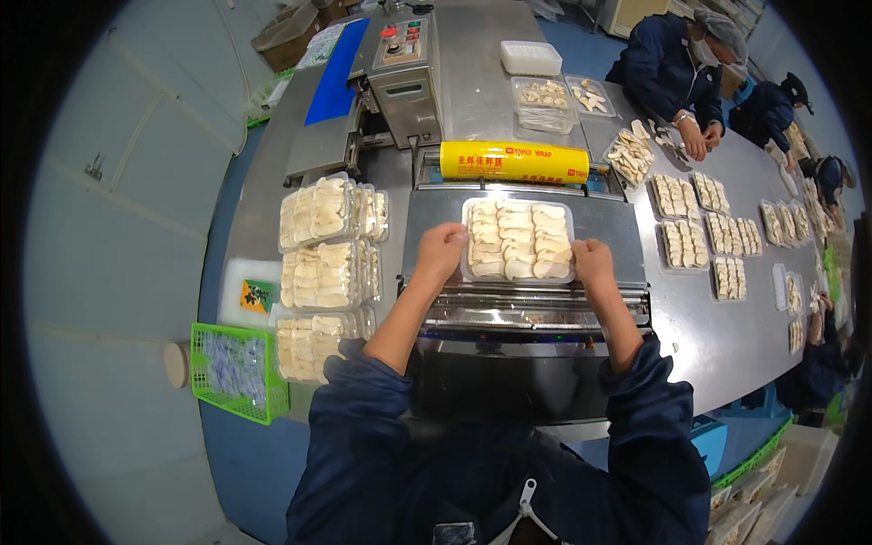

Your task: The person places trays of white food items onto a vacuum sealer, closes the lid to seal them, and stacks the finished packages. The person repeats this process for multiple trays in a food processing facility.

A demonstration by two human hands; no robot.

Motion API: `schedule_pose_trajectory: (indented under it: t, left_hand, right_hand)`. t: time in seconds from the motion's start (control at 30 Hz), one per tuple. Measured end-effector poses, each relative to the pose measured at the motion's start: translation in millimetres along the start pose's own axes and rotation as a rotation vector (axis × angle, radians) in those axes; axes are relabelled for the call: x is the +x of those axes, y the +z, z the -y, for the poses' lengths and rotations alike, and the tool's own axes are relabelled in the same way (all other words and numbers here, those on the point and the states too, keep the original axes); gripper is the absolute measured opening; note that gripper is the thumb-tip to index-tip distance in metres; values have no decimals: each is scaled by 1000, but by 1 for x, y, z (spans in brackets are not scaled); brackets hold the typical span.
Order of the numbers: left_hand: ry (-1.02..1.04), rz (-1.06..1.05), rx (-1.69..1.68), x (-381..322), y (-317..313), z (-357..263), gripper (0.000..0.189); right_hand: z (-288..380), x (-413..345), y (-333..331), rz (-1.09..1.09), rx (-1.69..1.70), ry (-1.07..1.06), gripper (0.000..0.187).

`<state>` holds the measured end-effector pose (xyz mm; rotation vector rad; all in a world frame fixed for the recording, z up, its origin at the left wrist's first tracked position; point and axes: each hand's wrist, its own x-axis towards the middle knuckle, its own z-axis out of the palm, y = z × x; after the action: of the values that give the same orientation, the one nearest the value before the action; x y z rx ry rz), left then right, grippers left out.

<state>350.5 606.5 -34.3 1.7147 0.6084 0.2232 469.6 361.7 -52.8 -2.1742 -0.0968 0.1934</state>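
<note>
A clear plastic tray (518, 280) lies on the flat metal plate (616, 221) of a film-wrapping machine in front of me. Three rows of sliced mushrooms (516, 238), probably king oyster, fill it. My left hand (444, 246) has its fingers curled at the tray's left edge. At the right edge, my right hand (593, 260) grips in the same way. Whether the fingers also pinch clear film cannot be made out. Behind the tray a yellow roll of wrap (514, 162) lies across the machine. Metal rollers (538, 300) run just below my hands.
Stacked wrapped mushroom trays (319, 272) stand left, near a green basket (240, 405) of plastic packets. A control box (405, 88) stands at the back. On the right are filled trays (683, 244), a tray of loose slices (631, 158) and a co-worker (671, 75) handling pieces; other people work farther along.
</note>
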Motion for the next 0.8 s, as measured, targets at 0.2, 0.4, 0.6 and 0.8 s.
schedule_pose_trajectory:
  t: [0.2, 0.4, 0.6, 0.8]
  left_hand:
    - [-22, -56, 23, 24, 1, 41, 18]
    - [36, -83, 128, 21, 4, 53, 18]
    - [256, -355, 367, -55, -18, 4, 26]
    - [410, -315, 376, -176, 4, 49, 13]
  right_hand:
    - [10, 2, 20, -13, -208, -93, 32]
    - [12, -8, 13, -31, -234, -129, 23]
    - [-6, -66, -78, -251, -7, -242, 22]
    - [-89, -164, -123, -194, -402, 14, 24]
